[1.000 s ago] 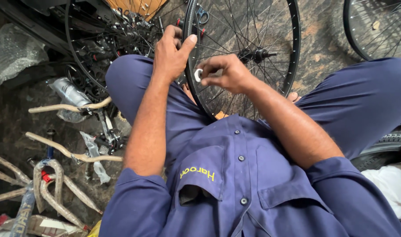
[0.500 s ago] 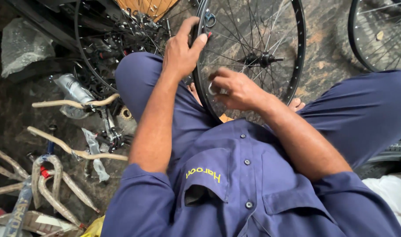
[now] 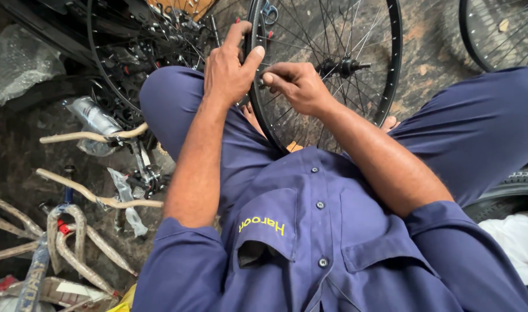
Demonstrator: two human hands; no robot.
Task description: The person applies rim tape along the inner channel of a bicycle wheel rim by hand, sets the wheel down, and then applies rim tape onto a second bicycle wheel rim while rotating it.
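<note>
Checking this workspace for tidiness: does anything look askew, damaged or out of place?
The wheel between the knees looks sound, left hand on its rim, right hand at the spokes. The oddity is the floor to the left: wrapped handlebars and bicycle parts lie jumbled.

Black wheel rim (image 3: 393, 69) with silver spokes (image 3: 310, 34), navy blue shirt (image 3: 333, 242)

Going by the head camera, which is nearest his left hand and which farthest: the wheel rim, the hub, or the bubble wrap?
From the left hand:
1. Rim, gripped by that hand.
2. Hub, to its right at the wheel's centre.
3. Bubble wrap, far left on the floor.
</note>
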